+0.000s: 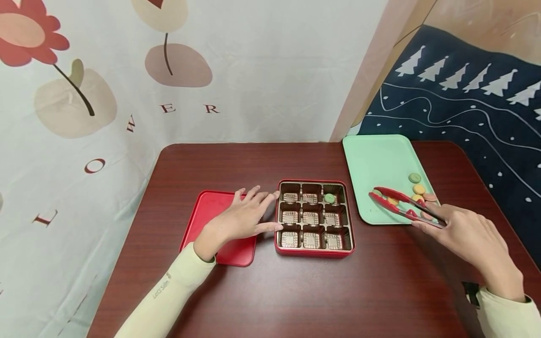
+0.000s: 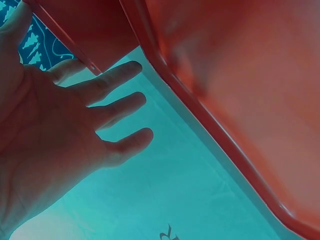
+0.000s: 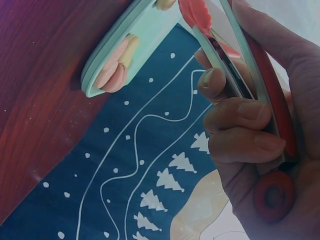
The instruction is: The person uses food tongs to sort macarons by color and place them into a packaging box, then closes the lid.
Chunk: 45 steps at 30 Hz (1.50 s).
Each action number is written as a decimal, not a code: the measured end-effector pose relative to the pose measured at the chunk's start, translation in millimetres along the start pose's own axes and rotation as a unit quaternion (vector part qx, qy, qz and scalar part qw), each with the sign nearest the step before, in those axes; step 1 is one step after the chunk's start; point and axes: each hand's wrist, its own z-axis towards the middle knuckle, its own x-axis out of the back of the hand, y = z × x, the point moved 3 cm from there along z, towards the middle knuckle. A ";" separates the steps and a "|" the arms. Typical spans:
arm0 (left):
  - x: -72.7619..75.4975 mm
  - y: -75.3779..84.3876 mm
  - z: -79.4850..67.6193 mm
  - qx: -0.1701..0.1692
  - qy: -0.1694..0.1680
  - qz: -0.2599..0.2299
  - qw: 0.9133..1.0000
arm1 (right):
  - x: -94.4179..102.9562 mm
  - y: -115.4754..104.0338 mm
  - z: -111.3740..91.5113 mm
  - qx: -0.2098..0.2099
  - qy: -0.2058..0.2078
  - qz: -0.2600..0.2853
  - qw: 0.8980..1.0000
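Note:
My right hand (image 1: 479,237) grips a pair of red-and-metal tongs (image 3: 275,95) over the mint-green tray (image 1: 376,159). The tong tips straddle a green macaron (image 1: 376,192) at the tray's left side, and a yellow macaron (image 1: 392,201) shows between the tong arms. A red box (image 1: 314,254) with a gold divided insert stands mid-table; one green macaron (image 1: 329,198) sits in its back right compartment. With fingers spread, my left hand (image 1: 241,217) has its index fingertip and thumb at the box's left rim. The flat red lid (image 1: 233,256) lies under that hand and wrist.
Several more macarons lie along the tray's right side: a green one (image 1: 414,178), yellow ones (image 1: 419,189) and pink ones (image 3: 111,70). The dark red table (image 1: 296,295) meets a printed curtain (image 1: 262,94) at the back and a navy tree-patterned cloth (image 1: 465,112) on the right.

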 end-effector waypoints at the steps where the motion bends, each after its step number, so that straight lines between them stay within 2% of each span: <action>1: 0.4 0.4 0.2 -0.001 0.001 0.000 1.000 | 0.8 -0.5 -0.4 -0.001 0.002 0.001 1.000; 22: -0.8 1.4 -3.2 -0.002 0.003 -0.012 1.000 | 13.0 -13.9 -8.3 0.038 0.049 0.001 0.998; 30: -0.4 0.3 -2.5 -0.003 0.006 -0.016 1.000 | 14.6 -16.3 -8.6 0.038 0.042 0.012 0.998; 45: -1.9 0.2 -2.5 0.006 0.011 -0.031 0.999 | 28.6 -41.8 -13.7 0.072 0.077 0.013 0.994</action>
